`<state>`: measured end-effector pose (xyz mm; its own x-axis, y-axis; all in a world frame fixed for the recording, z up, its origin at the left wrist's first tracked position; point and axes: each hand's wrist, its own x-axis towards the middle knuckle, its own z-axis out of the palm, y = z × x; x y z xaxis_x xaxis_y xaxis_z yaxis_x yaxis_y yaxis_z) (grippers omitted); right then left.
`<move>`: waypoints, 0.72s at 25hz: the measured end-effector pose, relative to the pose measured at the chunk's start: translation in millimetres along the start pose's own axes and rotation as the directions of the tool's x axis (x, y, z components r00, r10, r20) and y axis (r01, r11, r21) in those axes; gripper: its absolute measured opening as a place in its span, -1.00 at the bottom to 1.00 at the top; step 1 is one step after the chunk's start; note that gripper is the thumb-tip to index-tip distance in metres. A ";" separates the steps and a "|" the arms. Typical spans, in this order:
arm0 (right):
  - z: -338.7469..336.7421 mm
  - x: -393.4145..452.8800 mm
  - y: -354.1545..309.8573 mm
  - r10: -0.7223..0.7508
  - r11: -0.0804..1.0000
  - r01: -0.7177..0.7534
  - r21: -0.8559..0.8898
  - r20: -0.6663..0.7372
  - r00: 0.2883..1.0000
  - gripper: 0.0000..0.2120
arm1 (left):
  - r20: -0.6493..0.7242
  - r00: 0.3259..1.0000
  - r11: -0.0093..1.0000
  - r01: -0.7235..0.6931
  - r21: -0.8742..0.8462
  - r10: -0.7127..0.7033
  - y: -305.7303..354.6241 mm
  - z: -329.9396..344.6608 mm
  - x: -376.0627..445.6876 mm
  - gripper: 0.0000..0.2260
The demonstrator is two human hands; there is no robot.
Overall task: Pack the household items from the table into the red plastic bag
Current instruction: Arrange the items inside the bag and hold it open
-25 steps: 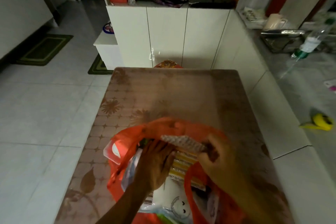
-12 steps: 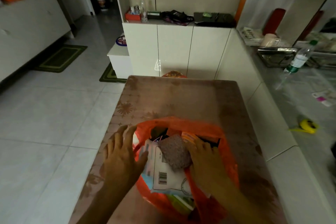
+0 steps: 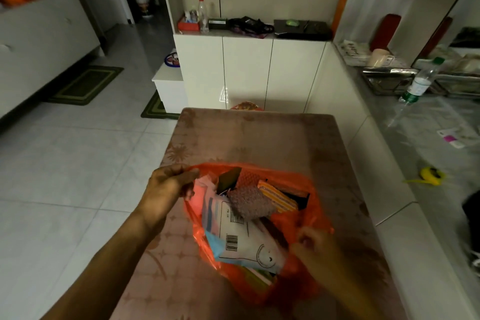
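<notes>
Now we have the red plastic bag (image 3: pixel 309 189) sitting open on the brown patterned counter (image 3: pixel 259 138), toward its near end, with its mouth spread wide. Inside we see a white packet with a barcode (image 3: pixel 241 236) lying flat, a purplish bubble-wrap pouch (image 3: pixel 249 202) on top of it, an orange striped pack (image 3: pixel 278 196) just beside the pouch on the right, and a dark flat piece (image 3: pixel 228 179) tilted up near the far rim. A pale pink and blue item (image 3: pixel 205 197) is tucked along the left wall of the bag.

Our left hand (image 3: pixel 166 187) is closed on the bag's left rim, pinching the plastic between thumb and fingers. Our right hand (image 3: pixel 317 249) is at the near right rim with the fingers curled in; it looks to be gripping the plastic there, though the view is blurred.

Beyond the bag, the far part of the counter is bare patterned surface. To the right runs a grey ledge (image 3: pixel 428 138) with a yellow tape measure (image 3: pixel 431 174) and a plastic bottle (image 3: pixel 420 80) on it. White cabinets (image 3: pixel 249 73) stand behind the counter.
</notes>
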<state>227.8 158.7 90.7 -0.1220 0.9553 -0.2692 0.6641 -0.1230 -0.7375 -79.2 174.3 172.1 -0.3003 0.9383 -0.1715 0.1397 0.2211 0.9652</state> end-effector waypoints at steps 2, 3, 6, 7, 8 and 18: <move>-31.0 8.0 -23.6 0.039 0.865 -0.039 0.500 0.010 0.999 -0.80 | -0.013 0.999 0.994 0.040 -0.107 -0.041 9.0 -0.4 4.0 -0.75; -43.1 10.5 -35.7 0.032 0.779 -0.046 0.626 0.034 0.999 -0.83 | -0.011 0.999 0.990 0.045 -0.131 -0.047 11.3 0.7 5.3 -0.76; -41.5 9.8 -50.1 0.076 0.942 -0.137 0.305 0.206 0.976 -0.83 | 0.028 0.999 0.989 0.036 -0.142 -0.033 15.5 6.9 6.5 -0.77; -25.0 3.6 -41.6 0.128 0.987 -0.150 0.060 0.271 0.954 -0.70 | 0.043 0.999 0.990 0.036 -0.139 -0.030 17.0 10.0 6.4 -0.78; -4.2 -3.6 -29.0 0.139 0.984 -0.099 -0.146 0.295 0.945 -0.65 | 0.052 0.998 0.991 0.035 -0.130 -0.029 18.1 11.8 6.0 -0.79; -73.0 13.8 -70.1 0.188 0.663 0.093 0.743 -0.285 0.940 -0.83 | -0.054 0.998 0.977 0.033 -0.210 -0.045 20.9 -0.1 4.2 -0.81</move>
<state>233.4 200.2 183.8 0.2206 0.9514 -0.2147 -0.1190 -0.1922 -0.9741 -77.6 182.8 191.5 -0.3563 0.9119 -0.2038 -0.0712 0.1910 0.9790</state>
